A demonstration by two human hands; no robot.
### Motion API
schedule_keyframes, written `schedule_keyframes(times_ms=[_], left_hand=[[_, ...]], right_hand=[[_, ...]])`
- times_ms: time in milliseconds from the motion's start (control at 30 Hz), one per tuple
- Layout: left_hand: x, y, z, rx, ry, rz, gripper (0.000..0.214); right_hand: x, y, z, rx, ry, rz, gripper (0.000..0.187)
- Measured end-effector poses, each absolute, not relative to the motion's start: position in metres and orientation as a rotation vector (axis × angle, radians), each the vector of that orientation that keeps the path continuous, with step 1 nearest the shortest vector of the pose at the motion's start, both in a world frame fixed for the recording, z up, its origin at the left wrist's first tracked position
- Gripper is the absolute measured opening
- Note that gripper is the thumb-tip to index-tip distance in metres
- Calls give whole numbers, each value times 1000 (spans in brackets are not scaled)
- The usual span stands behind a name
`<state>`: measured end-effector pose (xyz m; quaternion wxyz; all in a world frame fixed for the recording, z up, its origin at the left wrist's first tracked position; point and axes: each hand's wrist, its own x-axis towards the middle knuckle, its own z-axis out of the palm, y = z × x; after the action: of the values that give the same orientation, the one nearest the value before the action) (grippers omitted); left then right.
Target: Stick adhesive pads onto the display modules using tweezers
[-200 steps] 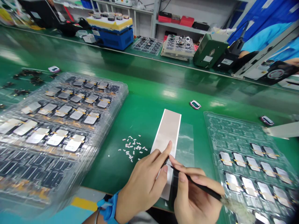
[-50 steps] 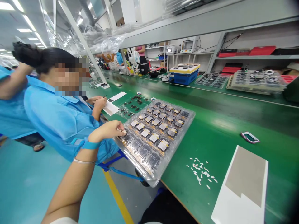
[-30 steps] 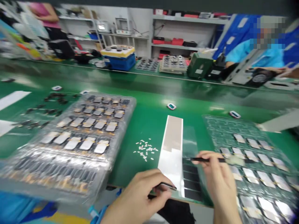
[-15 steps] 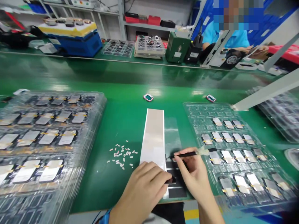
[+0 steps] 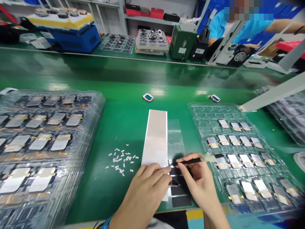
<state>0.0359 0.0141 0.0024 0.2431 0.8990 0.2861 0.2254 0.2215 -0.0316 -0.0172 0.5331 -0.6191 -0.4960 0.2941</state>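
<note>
My left hand [image 5: 149, 187] rests over the near end of a long white-edged beige strip sheet [image 5: 156, 136]. Its fingers are closed on a small dark glossy piece [image 5: 173, 183], mostly hidden under the fingertips. In a pinch, my right hand [image 5: 199, 175] holds a slim black pen-like tool [image 5: 193, 161] with a pale wrapping near its back end. The tool's tip points left, close to the left fingertips, above a clear sheet bearing black rectangles [image 5: 181, 201]. Whether the tip touches anything cannot be made out.
Stacked clear trays of small screen modules [image 5: 40, 143] stand at left; another clear tray [image 5: 202, 122] of modules lies at right. Small white scraps [image 5: 122, 159] are scattered left of the strip. Two small frames [image 5: 148, 97] lie farther back. A white post [image 5: 274, 92] slants at right.
The view has shifted slightly. Both hands keep their grips, and the right hand with the tool has barely moved. Across the bench, a person in blue has stretched an arm out to the right.
</note>
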Motion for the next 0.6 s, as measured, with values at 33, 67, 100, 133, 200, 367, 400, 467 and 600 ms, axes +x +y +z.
schedule_keyframes(times_ms=[33, 67, 100, 133, 200, 367, 400, 467, 600], left_hand=[[36, 14, 2, 2459, 780, 612, 30], [36, 14, 2, 2461, 780, 606, 30], [36, 13, 2, 2464, 779, 606, 29], [36, 13, 1, 2464, 781, 610, 29], [37, 12, 2, 2461, 779, 604, 26], [37, 13, 5, 2422, 774, 599, 17], [37, 14, 5, 2397, 780, 624, 15], [36, 14, 6, 2321, 799, 691, 13], [35, 14, 8, 2155, 907, 861, 14]], right_hand=[[221, -32, -17, -1478, -1179, 701, 11], [221, -32, -17, -1480, -1174, 698, 11], [220, -32, -17, -1481, -1170, 696, 12], [220, -32, -18, -1481, -1165, 693, 11], [218, -31, -17, -1479, -1155, 691, 10], [218, -28, -14, -1468, -1084, 693, 12], [219, -28, -13, -1461, -1066, 690, 12], [221, -30, -8, -1409, -1014, 699, 14], [210, -39, 9, -1195, -877, 765, 15]])
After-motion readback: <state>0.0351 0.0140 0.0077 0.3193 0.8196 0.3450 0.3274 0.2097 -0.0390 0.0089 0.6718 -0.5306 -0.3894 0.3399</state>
